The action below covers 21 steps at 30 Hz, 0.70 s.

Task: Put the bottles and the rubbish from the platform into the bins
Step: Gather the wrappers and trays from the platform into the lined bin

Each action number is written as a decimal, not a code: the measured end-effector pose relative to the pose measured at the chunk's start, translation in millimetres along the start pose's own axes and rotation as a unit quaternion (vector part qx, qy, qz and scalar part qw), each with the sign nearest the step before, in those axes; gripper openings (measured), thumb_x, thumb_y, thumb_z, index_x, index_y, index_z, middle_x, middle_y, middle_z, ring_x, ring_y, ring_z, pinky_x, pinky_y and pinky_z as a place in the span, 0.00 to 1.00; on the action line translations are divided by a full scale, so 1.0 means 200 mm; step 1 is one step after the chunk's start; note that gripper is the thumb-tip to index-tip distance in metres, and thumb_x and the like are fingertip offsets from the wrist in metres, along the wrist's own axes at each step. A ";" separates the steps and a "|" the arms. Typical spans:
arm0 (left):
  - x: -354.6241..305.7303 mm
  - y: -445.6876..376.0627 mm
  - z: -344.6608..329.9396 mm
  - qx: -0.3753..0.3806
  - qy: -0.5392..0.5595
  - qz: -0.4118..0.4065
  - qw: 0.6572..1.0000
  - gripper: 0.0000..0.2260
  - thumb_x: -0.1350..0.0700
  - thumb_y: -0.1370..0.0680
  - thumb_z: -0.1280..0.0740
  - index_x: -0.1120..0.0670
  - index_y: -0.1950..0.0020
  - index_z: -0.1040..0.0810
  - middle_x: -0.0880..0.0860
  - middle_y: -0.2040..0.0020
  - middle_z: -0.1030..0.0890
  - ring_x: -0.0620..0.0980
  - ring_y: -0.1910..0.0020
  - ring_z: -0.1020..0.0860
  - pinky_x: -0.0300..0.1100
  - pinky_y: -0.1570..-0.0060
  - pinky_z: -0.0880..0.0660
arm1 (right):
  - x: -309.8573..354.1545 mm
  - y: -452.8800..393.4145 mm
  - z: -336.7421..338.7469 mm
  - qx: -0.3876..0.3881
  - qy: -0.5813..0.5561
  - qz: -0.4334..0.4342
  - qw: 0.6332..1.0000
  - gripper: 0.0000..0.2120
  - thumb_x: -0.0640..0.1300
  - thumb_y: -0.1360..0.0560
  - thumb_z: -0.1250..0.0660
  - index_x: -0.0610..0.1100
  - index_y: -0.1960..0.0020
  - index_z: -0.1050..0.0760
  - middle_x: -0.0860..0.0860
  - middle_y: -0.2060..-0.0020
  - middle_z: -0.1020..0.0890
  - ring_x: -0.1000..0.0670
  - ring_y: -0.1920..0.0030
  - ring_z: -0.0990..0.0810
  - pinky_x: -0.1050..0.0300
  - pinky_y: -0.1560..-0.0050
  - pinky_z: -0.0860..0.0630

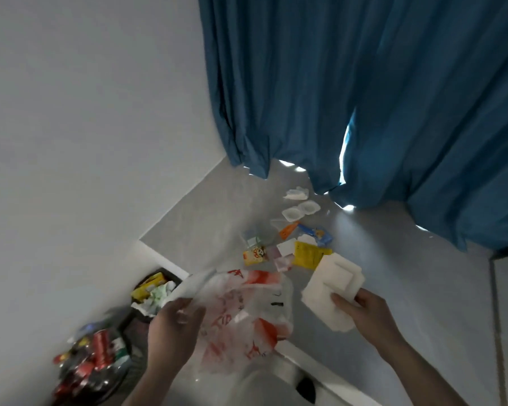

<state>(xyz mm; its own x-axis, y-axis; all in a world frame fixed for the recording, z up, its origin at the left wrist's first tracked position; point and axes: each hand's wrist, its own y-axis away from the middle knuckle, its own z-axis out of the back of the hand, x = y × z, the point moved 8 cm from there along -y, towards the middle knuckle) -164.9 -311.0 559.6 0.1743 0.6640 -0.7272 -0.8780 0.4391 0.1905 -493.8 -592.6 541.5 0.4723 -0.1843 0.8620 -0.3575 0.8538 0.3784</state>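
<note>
Nothing here is really readable. The thin white plastic bag with red print (247,312) has red characters on it, but they're smeared by motion blur and crumpling. The small yellow snack packet with a cartoon face (255,255) and the flat yellow sachet (307,253) carry print that's too tiny to make out.

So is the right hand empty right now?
No, the right hand grips a white foam tray above the platform.

Both bare forearms reach forward. The left hand (175,323) is curled in a grip, the right hand (361,310) pinching with thumb on top.
</note>
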 end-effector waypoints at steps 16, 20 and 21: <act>1.19 0.18 1.21 -0.176 0.163 0.200 0.950 0.06 0.51 0.27 0.23 0.52 0.61 0.15 0.50 0.65 0.16 0.50 0.58 0.18 0.47 0.57 0.25 | 0.33 0.40 -1.38 0.117 0.020 0.061 0.991 0.07 0.47 0.27 0.23 0.44 0.56 0.15 0.52 0.62 0.13 0.49 0.56 0.15 0.51 0.56 0.22; 1.27 0.12 1.33 -0.199 0.178 0.219 0.938 0.09 0.51 0.25 0.24 0.56 0.59 0.16 0.51 0.63 0.16 0.48 0.59 0.20 0.47 0.56 0.27 | 0.40 0.32 -1.46 0.128 0.030 0.065 0.989 0.06 0.47 0.27 0.23 0.45 0.56 0.15 0.52 0.63 0.13 0.50 0.58 0.16 0.52 0.58 0.23; 1.29 0.09 1.37 -0.211 0.178 0.220 0.936 0.10 0.50 0.25 0.25 0.57 0.59 0.16 0.52 0.64 0.16 0.51 0.59 0.20 0.48 0.56 0.25 | 0.42 0.28 -1.49 0.130 0.028 0.069 0.989 0.04 0.45 0.27 0.23 0.45 0.56 0.16 0.52 0.63 0.13 0.50 0.59 0.16 0.52 0.59 0.23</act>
<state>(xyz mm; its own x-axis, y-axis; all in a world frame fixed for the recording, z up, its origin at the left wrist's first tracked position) -13.0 34.7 555.8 -0.3391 0.4485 -0.8270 -0.9407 -0.1566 0.3008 -234.9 -415.3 534.8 0.4461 -0.0414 0.8940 -0.6130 0.7137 0.3389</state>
